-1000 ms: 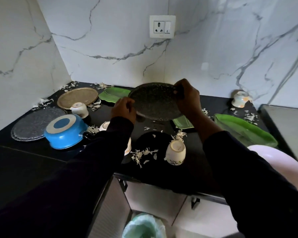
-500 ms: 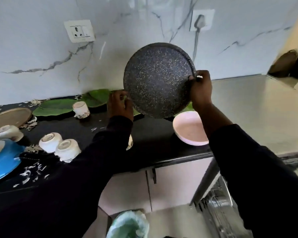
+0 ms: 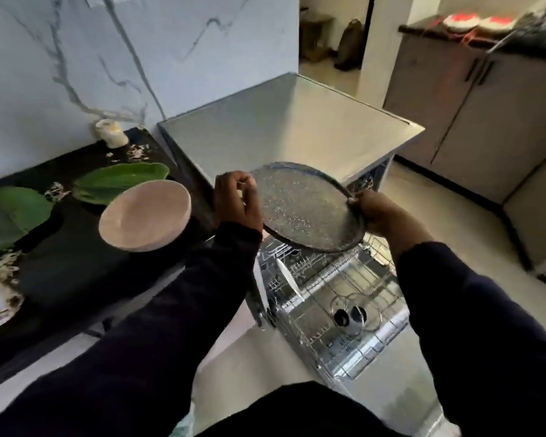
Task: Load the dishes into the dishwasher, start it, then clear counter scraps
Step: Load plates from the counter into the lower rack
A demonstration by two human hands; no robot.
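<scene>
A round speckled grey plate hangs tilted in the air above the pulled-out dishwasher rack. My left hand grips its left rim and my right hand grips its right rim. The wire rack holds a white plate standing on edge and a glass lid with a black knob. The dishwasher's grey top lies behind the plate.
On the black counter to the left sit a pink bowl, green leaf-shaped plates, white cups and scattered white scraps. Cabinets stand at the right across the beige floor.
The view has swung right from the counter to the dishwasher. The speckled plate travelled with both hands from upright by the wall to a tilted position over the open rack.
</scene>
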